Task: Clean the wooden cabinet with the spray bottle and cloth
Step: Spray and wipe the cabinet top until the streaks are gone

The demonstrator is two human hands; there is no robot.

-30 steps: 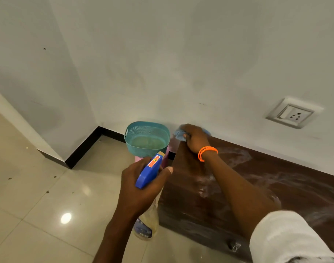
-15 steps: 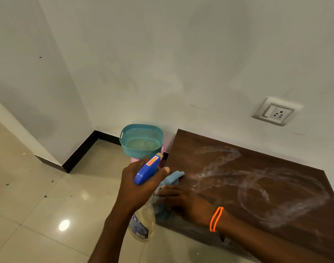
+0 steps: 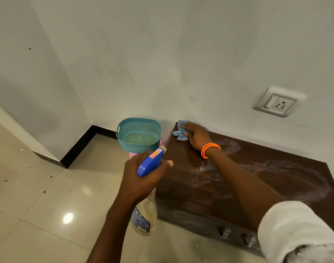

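The dark wooden cabinet (image 3: 272, 183) stands against the white wall, its top streaked with whitish spray marks. My right hand (image 3: 197, 136), with orange bands on the wrist, presses a light blue cloth (image 3: 179, 132) onto the cabinet top's far left corner. My left hand (image 3: 141, 177) holds a spray bottle (image 3: 150, 162) with a blue trigger head off the cabinet's left edge, above the floor. The bottle's pale clear body hangs below my hand.
A teal perforated basket (image 3: 138, 134) sits on something pink just left of the cabinet, by the wall. A wall socket (image 3: 277, 104) is above the cabinet. Glossy beige floor tiles (image 3: 48, 205) spread to the left, edged by a black skirting (image 3: 79, 147). Metal knobs (image 3: 226, 232) show on the cabinet front.
My right hand has slid the cloth from the near left edge of the cabinet top back to its far left corner. The left hand keeps the bottle in about the same place.
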